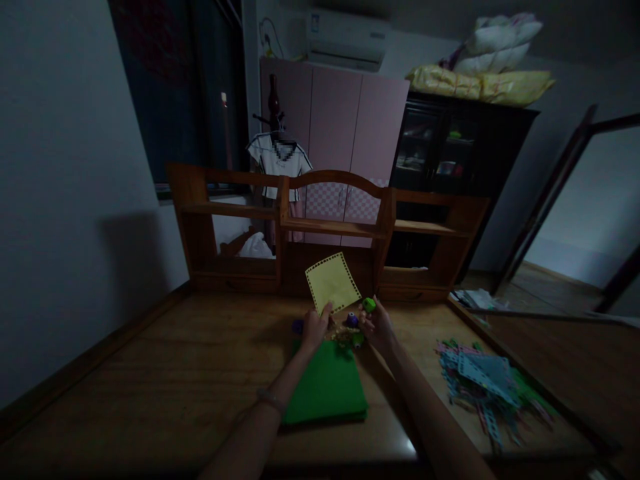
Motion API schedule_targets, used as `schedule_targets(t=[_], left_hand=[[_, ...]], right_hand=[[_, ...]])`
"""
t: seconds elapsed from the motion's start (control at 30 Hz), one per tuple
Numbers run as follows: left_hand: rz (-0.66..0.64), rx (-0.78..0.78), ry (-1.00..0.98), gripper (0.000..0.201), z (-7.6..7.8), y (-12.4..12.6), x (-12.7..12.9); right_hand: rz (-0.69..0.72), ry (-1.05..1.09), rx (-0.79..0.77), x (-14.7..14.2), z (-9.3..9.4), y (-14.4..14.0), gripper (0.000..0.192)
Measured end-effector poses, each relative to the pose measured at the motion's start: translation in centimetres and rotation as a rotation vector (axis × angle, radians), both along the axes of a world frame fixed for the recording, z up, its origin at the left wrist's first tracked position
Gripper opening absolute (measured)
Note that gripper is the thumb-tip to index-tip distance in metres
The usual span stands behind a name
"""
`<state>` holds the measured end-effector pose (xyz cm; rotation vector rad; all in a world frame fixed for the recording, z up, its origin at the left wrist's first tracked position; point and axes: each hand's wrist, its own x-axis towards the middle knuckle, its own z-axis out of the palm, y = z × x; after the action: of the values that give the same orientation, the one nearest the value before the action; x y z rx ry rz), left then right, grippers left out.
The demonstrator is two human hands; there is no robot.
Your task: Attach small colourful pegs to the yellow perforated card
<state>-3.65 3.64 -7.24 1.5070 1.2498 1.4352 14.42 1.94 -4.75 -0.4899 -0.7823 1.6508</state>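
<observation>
My left hand (316, 327) holds a yellow paper square (333, 282) by its lower corner, lifted upright above the desk; its edges carry a punched border. My right hand (378, 325) grips a small green craft punch (369, 305) just right of the paper. Between the hands, a purple punch (352, 320) and other small punches (350, 339) lie on the desk. A stack of green paper sheets (327, 392) lies flat under my forearms. Another purple object (298, 326) sits left of my left hand.
A wooden desk (165, 373) carries a wooden shelf hutch (330, 233) at its back. A pile of punched pastel paper strips and sheets (483, 383) lies at the right. Behind stand a pink wardrobe (345, 133), a dark cabinet (450, 160) and a hanging shirt (280, 163).
</observation>
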Motion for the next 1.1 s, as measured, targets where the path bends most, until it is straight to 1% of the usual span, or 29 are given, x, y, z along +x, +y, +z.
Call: schedule_targets(t=[0.13, 0.27, 0.33, 0.43, 0.5, 0.57, 0.63, 0.73, 0.8, 0.87, 1.0, 1.1], left_hand=[[0.0, 0.0, 0.001, 0.05, 0.3, -0.2, 0.0], [-0.006, 0.013, 0.014, 0.051, 0.4, -0.3, 0.0], [-0.006, 0.031, 0.008, 0.05, 0.4, -0.3, 0.0], [0.013, 0.047, 0.004, 0.049, 0.4, -0.3, 0.0], [0.067, 0.036, 0.02, 0.051, 0.4, -0.2, -0.2], [0.142, 0.026, 0.028, 0.053, 0.4, -0.1, -0.5], [0.211, 0.022, 0.017, 0.054, 0.3, 0.0, -0.9], [0.251, 0.016, -0.002, 0.055, 0.3, 0.0, -1.1], [0.235, 0.018, -0.013, 0.054, 0.3, 0.1, -1.2], [0.218, 0.024, -0.026, 0.054, 0.2, 0.0, -1.1], [0.203, 0.019, -0.016, 0.056, 0.1, 0.0, -1.1], [0.212, -0.001, -0.014, 0.057, 0.1, 0.0, -1.0]], right_hand=[[0.026, -0.034, 0.004, 0.0, 0.2, -0.2, 0.043], [-0.009, -0.126, 0.009, -0.3, 0.7, -0.5, 0.049], [-0.065, -0.207, -0.001, -0.6, 1.0, -0.7, 0.05], [-0.201, -0.382, -0.019, -1.4, 1.4, -1.0, 0.052], [-0.3, -0.497, 0.035, -2.0, 1.6, -1.5, 0.05], [-0.364, -0.575, 0.136, -2.4, 1.9, -2.1, 0.043], [-0.348, -0.619, 0.192, -2.7, 2.2, -2.7, 0.039], [-0.31, -0.63, 0.183, -2.8, 2.4, -3.2, 0.039], [-0.316, -0.631, 0.167, -2.8, 2.4, -3.2, 0.04], [-0.347, -0.642, 0.183, -2.7, 2.3, -3.1, 0.04], [-0.438, -0.705, 0.297, -2.7, 2.2, -2.8, 0.036], [-0.429, -0.736, 0.342, -2.8, 2.3, -2.7, 0.035]])
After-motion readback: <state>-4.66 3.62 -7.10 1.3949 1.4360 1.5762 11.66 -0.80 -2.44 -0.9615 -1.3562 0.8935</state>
